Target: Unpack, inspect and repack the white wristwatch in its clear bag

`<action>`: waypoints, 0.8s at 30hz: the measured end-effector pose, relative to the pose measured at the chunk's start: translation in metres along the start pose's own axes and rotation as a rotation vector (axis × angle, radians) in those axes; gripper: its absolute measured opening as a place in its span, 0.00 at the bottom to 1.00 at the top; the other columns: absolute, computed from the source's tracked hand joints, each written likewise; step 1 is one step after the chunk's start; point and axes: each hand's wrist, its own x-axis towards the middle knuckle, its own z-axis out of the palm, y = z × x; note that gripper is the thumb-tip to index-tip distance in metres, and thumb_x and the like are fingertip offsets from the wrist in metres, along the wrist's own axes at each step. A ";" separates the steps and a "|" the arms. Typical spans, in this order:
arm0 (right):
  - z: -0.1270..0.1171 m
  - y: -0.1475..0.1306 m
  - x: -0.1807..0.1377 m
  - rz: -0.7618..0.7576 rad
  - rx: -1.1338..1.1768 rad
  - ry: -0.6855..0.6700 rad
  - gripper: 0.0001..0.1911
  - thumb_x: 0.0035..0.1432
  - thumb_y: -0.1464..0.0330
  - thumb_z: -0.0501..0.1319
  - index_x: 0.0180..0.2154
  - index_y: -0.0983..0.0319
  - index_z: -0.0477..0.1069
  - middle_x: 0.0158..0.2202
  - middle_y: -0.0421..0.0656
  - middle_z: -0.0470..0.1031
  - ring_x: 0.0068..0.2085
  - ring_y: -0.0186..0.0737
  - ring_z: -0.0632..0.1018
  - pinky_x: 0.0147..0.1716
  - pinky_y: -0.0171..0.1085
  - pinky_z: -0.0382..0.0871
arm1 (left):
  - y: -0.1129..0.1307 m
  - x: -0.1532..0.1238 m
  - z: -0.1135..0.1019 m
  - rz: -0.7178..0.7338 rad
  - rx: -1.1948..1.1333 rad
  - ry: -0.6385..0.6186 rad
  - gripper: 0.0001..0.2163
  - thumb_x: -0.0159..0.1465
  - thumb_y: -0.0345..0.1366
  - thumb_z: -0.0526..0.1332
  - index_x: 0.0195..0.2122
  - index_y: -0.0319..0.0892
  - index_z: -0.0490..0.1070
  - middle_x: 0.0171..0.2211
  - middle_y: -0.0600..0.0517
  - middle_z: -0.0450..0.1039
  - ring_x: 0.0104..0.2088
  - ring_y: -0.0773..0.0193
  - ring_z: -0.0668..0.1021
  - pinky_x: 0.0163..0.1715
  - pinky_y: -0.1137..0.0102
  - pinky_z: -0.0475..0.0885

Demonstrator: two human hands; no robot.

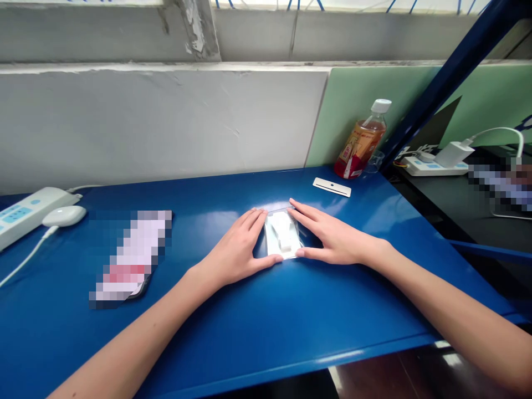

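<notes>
A small clear plastic bag (pixel 282 234) with a white part inside lies flat on the blue table (pixel 257 327). My left hand (pixel 236 252) rests flat beside its left edge, fingers stretched out, thumb touching the bag's near corner. On the other side my right hand (pixel 332 235) lies flat, its fingers along the bag's right edge and far corner. Both hands frame the bag and press on its edges.
A drink bottle (pixel 361 141) with a white cap stands at the back right, a thin white strip (pixel 331 187) lying in front of it. A phone (pixel 133 257) lies left of centre. A white power strip (pixel 20 216) and white plug (pixel 64 215) sit far left; another power strip (pixel 436 163) is on the dark desk to the right.
</notes>
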 end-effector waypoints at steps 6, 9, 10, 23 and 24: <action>0.002 0.001 0.000 -0.014 -0.003 -0.001 0.46 0.62 0.50 0.59 0.71 0.64 0.44 0.71 0.57 0.46 0.70 0.59 0.55 0.65 0.58 0.56 | 0.002 0.000 0.002 -0.003 0.026 -0.001 0.41 0.63 0.58 0.60 0.69 0.37 0.50 0.68 0.35 0.54 0.68 0.42 0.57 0.63 0.48 0.59; 0.003 0.001 0.000 -0.015 -0.017 -0.007 0.46 0.62 0.50 0.58 0.71 0.63 0.42 0.72 0.56 0.45 0.70 0.59 0.53 0.65 0.58 0.55 | 0.003 -0.001 0.002 -0.002 0.048 -0.002 0.41 0.63 0.58 0.60 0.68 0.36 0.51 0.67 0.34 0.55 0.68 0.42 0.58 0.63 0.48 0.59; 0.003 0.001 0.001 -0.015 -0.022 -0.005 0.46 0.62 0.50 0.58 0.71 0.63 0.42 0.72 0.56 0.44 0.70 0.59 0.53 0.65 0.58 0.55 | 0.004 -0.001 0.002 -0.003 0.052 -0.002 0.41 0.63 0.58 0.60 0.68 0.35 0.51 0.67 0.33 0.55 0.68 0.41 0.58 0.63 0.49 0.59; 0.001 -0.001 0.001 -0.004 -0.038 -0.008 0.44 0.62 0.49 0.58 0.70 0.65 0.49 0.70 0.59 0.51 0.69 0.57 0.56 0.64 0.58 0.57 | 0.005 -0.002 -0.003 -0.018 0.063 -0.050 0.42 0.63 0.59 0.58 0.69 0.32 0.49 0.68 0.31 0.51 0.68 0.41 0.56 0.64 0.50 0.58; 0.001 -0.001 0.001 -0.006 -0.043 0.003 0.43 0.62 0.49 0.58 0.69 0.66 0.50 0.69 0.59 0.52 0.69 0.58 0.57 0.64 0.57 0.58 | 0.005 -0.002 -0.004 -0.016 0.068 -0.054 0.42 0.64 0.58 0.57 0.69 0.32 0.48 0.69 0.31 0.50 0.68 0.41 0.56 0.64 0.50 0.58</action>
